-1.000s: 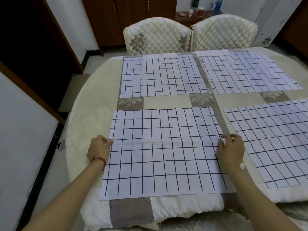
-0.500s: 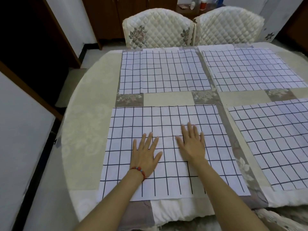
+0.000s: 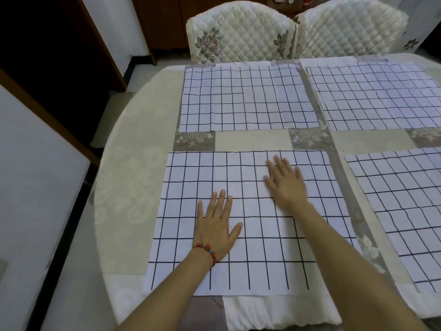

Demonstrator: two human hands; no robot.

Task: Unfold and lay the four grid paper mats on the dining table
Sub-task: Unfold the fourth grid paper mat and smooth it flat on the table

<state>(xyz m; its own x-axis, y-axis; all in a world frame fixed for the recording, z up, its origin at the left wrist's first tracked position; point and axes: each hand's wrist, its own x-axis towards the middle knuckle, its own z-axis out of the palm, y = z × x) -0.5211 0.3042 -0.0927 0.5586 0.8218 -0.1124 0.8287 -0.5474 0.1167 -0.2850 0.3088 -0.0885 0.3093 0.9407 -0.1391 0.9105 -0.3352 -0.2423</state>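
Both hands lie flat and fully open, palms down, gripping nothing. The left hand [image 3: 216, 225] has its fingers spread and presses on the near-left grid paper mat [image 3: 243, 220], with a red beaded bracelet [image 3: 207, 250] around its wrist. The right hand [image 3: 285, 181] is just ahead of it and to its right, on the same mat, fingers extended; it looks blurred, so I cannot tell how firmly it bears on the paper.

That mat lies unfolded beneath both palms, its near edge close to the table's rim. Beyond the fingertips, across a strip of bare cloth, the far-left grid paper mat [image 3: 248, 97] lies open with faint creases. To the right of the right hand, past a grey floral band, is the near-right grid paper mat [image 3: 403, 211], running out of view at the edge. Ahead of that one is the far-right grid paper mat [image 3: 379, 94], also spread flat.

All four rest on the cream patterned tablecloth [image 3: 140, 163] of the round dining table [image 3: 105, 254]. Behind the far mats stand two quilted dining chairs [image 3: 241, 29], side by side.
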